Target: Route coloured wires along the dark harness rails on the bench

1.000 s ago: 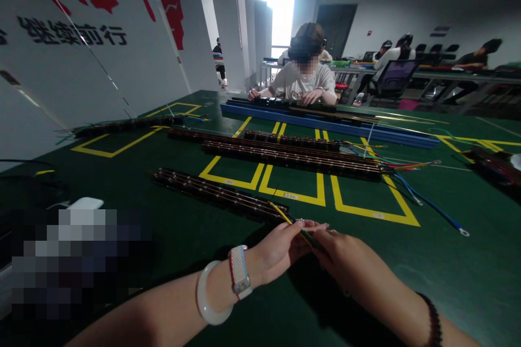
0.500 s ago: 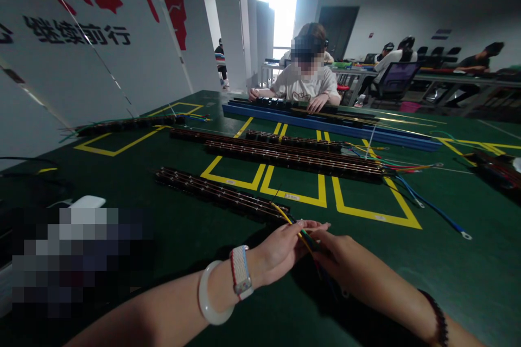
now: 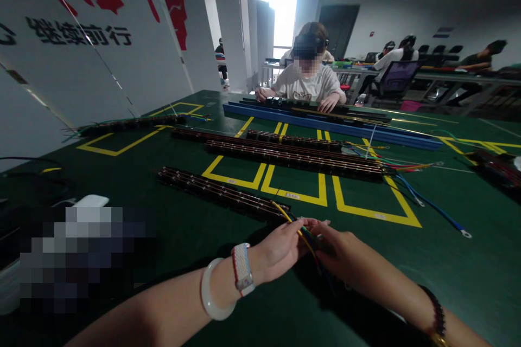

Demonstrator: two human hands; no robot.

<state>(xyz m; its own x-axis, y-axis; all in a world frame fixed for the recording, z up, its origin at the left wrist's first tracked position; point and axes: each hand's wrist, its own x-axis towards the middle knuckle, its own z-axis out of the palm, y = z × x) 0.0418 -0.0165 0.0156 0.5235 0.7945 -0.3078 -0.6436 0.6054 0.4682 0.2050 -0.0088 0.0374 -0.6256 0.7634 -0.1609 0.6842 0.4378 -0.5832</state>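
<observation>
Coloured wires (image 3: pixel 302 233), yellow, green and blue among them, run from the near end of a long black strip with copper bars (image 3: pixel 222 193) on the table. My left hand (image 3: pixel 280 249) is closed around these wires, thumb on top, with a watch and a pale bangle on its arm. Close against it, my right hand (image 3: pixel 337 252) has its fingers bent around the same wires; its fingertips are partly hidden. The loose wire ends hang below both hands in shadow, where a ring terminal (image 3: pixel 348 286) shows faintly.
More copper-barred strips (image 3: pixel 293 157) lie farther in, with ring-ended blue cables (image 3: pixel 439 214) at their right. Yellow tape (image 3: pixel 374 217) marks the green table (image 3: pixel 459 276). Across it, a co-worker (image 3: pixel 309 76) handles parts by blue rails (image 3: pixel 337 129). A blurred-out object (image 3: pixel 77 260) stands left.
Both hands keep nearly the same place, the right one's fingers shifting slightly on the wires. The co-worker's hands have moved a little to the right.
</observation>
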